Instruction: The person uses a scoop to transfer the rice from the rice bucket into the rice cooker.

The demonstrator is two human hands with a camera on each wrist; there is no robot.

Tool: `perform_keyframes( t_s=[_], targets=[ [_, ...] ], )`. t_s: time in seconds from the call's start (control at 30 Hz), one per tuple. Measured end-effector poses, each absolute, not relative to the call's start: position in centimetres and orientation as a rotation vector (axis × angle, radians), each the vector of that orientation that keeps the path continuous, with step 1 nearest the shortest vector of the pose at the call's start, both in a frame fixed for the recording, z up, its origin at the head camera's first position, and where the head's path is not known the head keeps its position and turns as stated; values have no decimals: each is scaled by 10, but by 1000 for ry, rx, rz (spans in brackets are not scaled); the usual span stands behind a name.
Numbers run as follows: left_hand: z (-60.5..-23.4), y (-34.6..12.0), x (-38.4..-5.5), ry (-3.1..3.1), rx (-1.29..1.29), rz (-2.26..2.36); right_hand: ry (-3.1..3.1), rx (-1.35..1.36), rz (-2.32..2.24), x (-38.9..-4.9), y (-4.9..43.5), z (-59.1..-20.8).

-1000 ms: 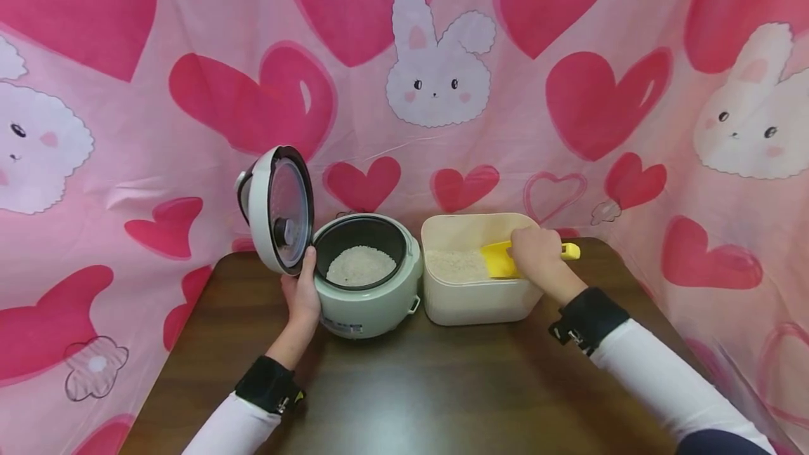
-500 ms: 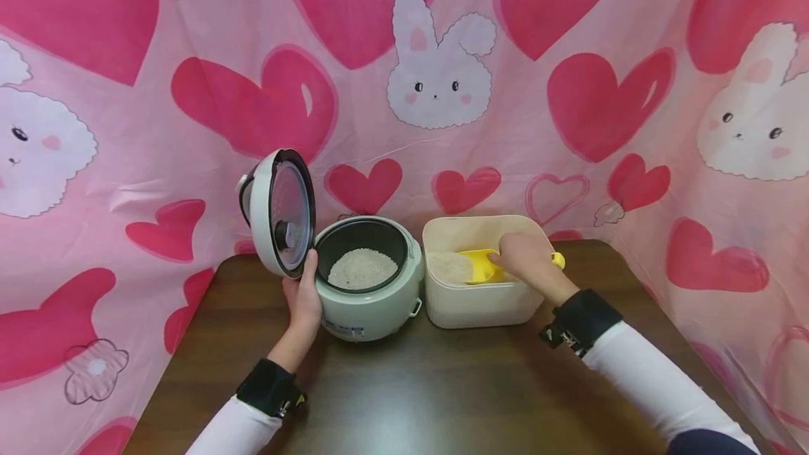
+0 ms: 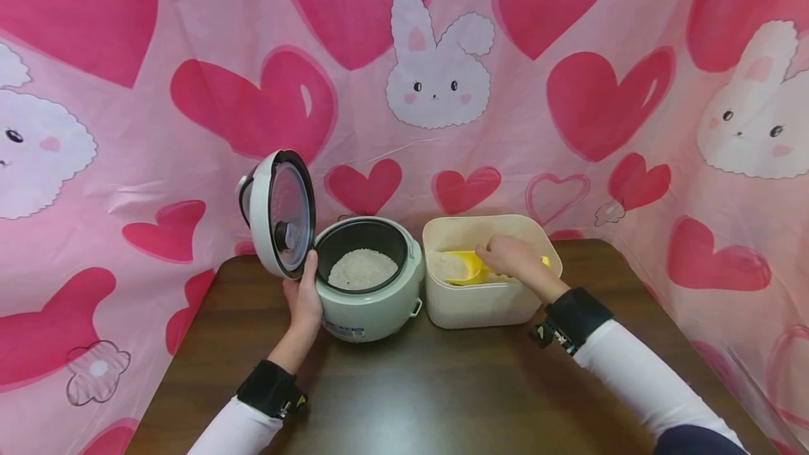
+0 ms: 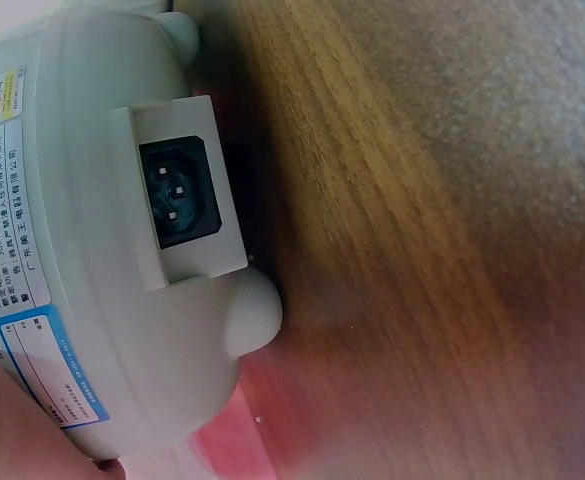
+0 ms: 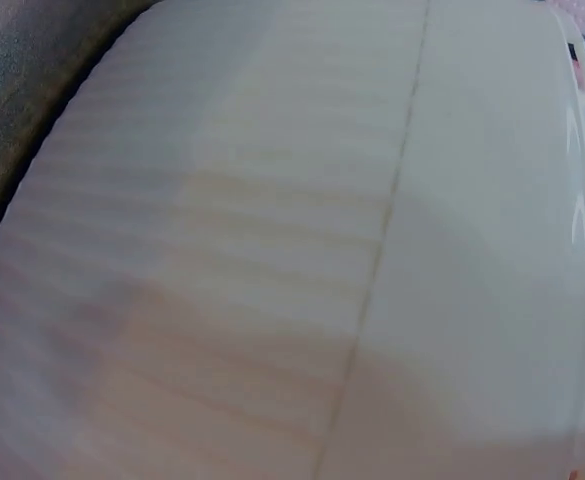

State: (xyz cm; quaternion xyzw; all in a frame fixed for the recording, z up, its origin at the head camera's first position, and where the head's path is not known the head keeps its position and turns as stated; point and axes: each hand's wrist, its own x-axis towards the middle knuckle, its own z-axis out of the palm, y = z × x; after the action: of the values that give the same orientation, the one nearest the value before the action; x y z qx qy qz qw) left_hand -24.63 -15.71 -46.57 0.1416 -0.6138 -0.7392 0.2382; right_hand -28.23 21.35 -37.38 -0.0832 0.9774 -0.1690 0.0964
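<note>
A pale green rice cooker [image 3: 373,314] stands on the table, its lid [image 3: 292,216] raised at the left and white rice [image 3: 363,269] in its dark inner pot. My left hand [image 3: 305,302] rests against the cooker's left side below the lid, thumb pointing up; its other fingers are mostly hidden. The left wrist view shows the cooker's power socket [image 4: 180,190] and labels, with skin at the lower left corner. With my right hand [image 3: 510,256] I grip a yellow scoop [image 3: 466,267] inside a cream bin [image 3: 483,306], its blade in the rice [image 3: 444,265] there.
Right beside the cooker, the bin sits near the back of the dark wooden table [image 3: 404,385]. A pink curtain [image 3: 360,125] with hearts and rabbits hangs close behind. The bin's ribbed wall [image 5: 222,250] fills most of the right wrist view.
My right hand has moved left within the bin, pushing the yellow scoop further toward the rice at its left end. The left hand and the cooker stay where they were.
</note>
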Motion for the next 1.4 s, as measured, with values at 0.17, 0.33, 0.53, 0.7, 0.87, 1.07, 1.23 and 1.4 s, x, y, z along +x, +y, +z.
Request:
perform_keyframes(
  t_s=[0.17, 0.33, 0.53, 0.7, 0.87, 1.07, 1.23, 1.4],
  targets=[
    [-467, -155, -245, -1672, 372, -2031, 2870, -241, -528, -284, 221, -375],
    [-466, -155, -245, -1658, 364, -2038, 2841, -261, -618, -285, 231, -373],
    [-464, -156, -246, -1659, 363, -2031, 2818, -318, -705, -290, 245, -366],
    [-464, -155, -244, -1676, 371, -2031, 2815, -322, -787, -289, 255, -363],
    [-464, -155, -242, -1701, 393, -2020, 2791, -310, -860, -283, 264, -355],
    [-463, -157, -241, -1698, 370, -2034, 2763, -369, -961, -280, 274, -348],
    [-461, -158, -241, -1713, 370, -2041, 2745, -349, -1014, -280, 279, -347],
    [-463, -160, -243, -1731, 365, -2063, 2705, -332, -1049, -278, 282, -348]
  ],
)
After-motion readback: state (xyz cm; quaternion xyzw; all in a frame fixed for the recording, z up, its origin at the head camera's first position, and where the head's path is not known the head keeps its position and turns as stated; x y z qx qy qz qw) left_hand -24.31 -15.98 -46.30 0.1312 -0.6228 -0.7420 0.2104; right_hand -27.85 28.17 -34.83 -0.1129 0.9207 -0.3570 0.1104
